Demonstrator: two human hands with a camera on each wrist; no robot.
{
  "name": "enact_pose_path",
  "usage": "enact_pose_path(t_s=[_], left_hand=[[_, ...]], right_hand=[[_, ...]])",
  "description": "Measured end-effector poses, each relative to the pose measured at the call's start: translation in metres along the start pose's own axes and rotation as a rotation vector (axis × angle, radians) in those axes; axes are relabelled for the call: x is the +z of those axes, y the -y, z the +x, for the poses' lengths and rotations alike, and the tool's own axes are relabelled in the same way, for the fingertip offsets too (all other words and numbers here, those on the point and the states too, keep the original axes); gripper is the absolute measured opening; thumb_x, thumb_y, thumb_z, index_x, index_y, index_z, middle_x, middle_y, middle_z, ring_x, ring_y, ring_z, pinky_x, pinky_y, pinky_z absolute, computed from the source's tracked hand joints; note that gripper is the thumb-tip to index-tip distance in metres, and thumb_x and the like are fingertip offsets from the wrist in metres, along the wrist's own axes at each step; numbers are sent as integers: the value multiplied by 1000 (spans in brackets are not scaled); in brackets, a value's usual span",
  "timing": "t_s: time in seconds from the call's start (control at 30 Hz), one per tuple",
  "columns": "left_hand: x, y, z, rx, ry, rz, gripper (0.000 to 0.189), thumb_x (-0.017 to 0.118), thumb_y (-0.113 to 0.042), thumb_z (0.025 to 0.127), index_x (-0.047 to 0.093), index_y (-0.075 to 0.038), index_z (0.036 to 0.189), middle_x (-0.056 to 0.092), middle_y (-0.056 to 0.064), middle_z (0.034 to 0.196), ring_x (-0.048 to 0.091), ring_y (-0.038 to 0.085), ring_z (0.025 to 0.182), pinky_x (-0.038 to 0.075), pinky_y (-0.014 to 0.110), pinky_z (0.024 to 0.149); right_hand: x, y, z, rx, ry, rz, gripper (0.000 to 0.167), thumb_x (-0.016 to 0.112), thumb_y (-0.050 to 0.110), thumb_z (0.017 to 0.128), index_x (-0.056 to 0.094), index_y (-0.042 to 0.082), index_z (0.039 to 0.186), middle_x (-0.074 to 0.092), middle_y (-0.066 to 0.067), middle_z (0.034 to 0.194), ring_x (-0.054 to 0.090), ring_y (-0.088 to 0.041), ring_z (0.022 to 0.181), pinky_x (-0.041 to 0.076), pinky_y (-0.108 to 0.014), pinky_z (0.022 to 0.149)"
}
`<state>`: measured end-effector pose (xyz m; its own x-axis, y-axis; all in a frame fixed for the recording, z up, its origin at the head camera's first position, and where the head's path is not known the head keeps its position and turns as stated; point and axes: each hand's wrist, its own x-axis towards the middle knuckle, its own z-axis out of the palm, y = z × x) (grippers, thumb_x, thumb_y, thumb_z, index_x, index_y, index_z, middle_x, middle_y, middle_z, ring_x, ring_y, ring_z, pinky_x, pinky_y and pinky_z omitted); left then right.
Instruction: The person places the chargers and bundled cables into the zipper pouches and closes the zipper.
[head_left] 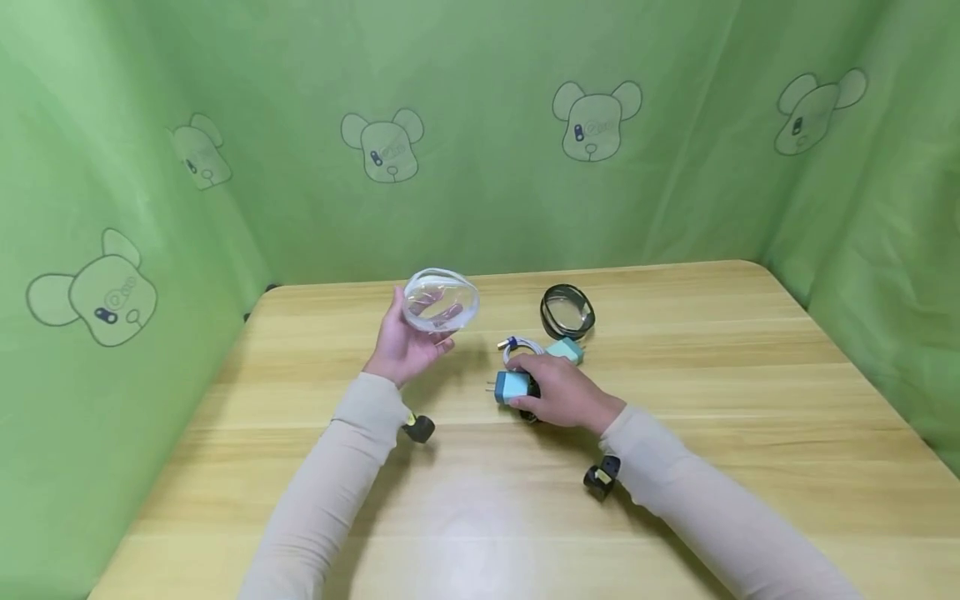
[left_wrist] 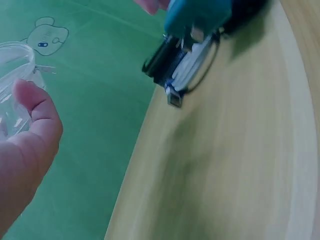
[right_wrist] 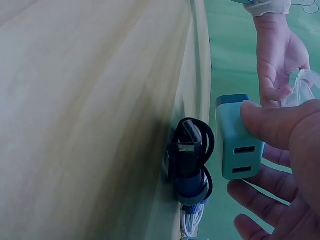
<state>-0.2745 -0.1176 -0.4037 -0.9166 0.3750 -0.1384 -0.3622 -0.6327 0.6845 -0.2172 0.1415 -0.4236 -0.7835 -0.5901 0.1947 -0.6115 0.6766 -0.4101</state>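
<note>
A green curtain point(head_left: 480, 225) printed with bear heads stands round the wood-grain table point(head_left: 465, 508), and a person in pale long sleeves point(head_left: 322, 492) is reaching over it from the near side. The left hand point(head_left: 401, 346) holds a clear round case with a white rim point(head_left: 452, 294) above the tabletop, thumb at one side and fingers spread behind it, only partly closed. The right hand point(head_left: 566, 392), lower down and nearer the middle, pinches a two-port USB charger point(head_left: 513, 387) between thumb and fingers, prongs turned toward the person's left; I can't tell whether the charger touches the wood. Beyond that hand a black-rimmed clear case point(head_left: 545, 317) rests on the table, and a second, mint-coloured charger point(head_left: 566, 351) lies just in front of it. Smallest are the cables: a white coiled one point(head_left: 528, 342) near the second charger, and a black coiled one point(right_wrist: 189, 155), bundled beside the held charger and mostly hidden from above.
</note>
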Motion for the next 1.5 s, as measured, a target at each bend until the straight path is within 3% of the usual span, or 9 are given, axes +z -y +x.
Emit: enact_pose_path(t_s=[0.3,0.53,0.67,0.73,0.9,1.13,1.27,1.33,1.5], left_hand=[[6,0,-4,-4,75,-72,99,26,-84,81,24,-16,153,39,18,143,46,26,111,40,31,79],[6,3,-5,29,194,-56,100,32,-81,79,14,-18,154,41,19,137,49,25,104,45,27,76],[4,6,-7,40,256,-91,110,50,-78,73,13,-12,153,33,23,141,50,24,102,46,25,77],[2,7,-8,39,273,-107,96,62,-66,78,26,-9,147,32,24,141,51,24,101,47,24,77],[2,9,-8,34,215,-37,41,58,-41,95,46,-12,121,42,20,133,51,23,98,47,25,76],[3,12,-6,13,132,-22,39,33,-53,100,38,-15,108,49,17,119,52,24,97,45,31,80],[4,13,-4,17,138,-83,42,35,-49,102,35,-14,126,40,21,135,46,33,122,44,41,97],[4,13,-4,20,142,-111,52,36,-46,102,23,-14,141,31,20,145,38,35,131,40,45,104],[4,13,-3,9,111,-152,64,39,-46,102,12,-22,154,34,13,147,45,32,126,42,48,101]], right_hand=[[-3,-1,-1,34,0,23,51,77,28,85,58,3,125,64,-13,119,61,-23,102,52,-40,88],[-5,-2,-3,59,-11,64,48,77,25,85,59,5,125,64,-13,120,61,-21,96,53,-39,84],[-5,-4,-4,43,-34,60,47,77,25,85,59,4,124,65,-11,115,59,-19,90,53,-37,81],[-5,-5,-4,41,-45,55,47,77,24,85,60,3,124,66,-11,114,59,-20,92,53,-38,82],[-9,-3,-6,83,-52,79,48,76,24,85,60,3,125,64,-13,116,60,-23,97,53,-40,84],[-13,-4,-7,120,-52,77,47,75,26,86,59,5,125,62,-14,121,59,-26,102,52,-43,88],[-13,-5,-8,119,-64,68,46,76,28,85,61,6,122,63,-13,120,59,-26,102,52,-42,88],[-14,-5,-9,100,-69,63,44,76,28,85,61,5,120,64,-12,117,60,-25,100,52,-42,86],[-14,-5,-10,73,-94,49,43,76,28,85,62,4,119,65,-12,113,59,-24,96,52,-40,82]])
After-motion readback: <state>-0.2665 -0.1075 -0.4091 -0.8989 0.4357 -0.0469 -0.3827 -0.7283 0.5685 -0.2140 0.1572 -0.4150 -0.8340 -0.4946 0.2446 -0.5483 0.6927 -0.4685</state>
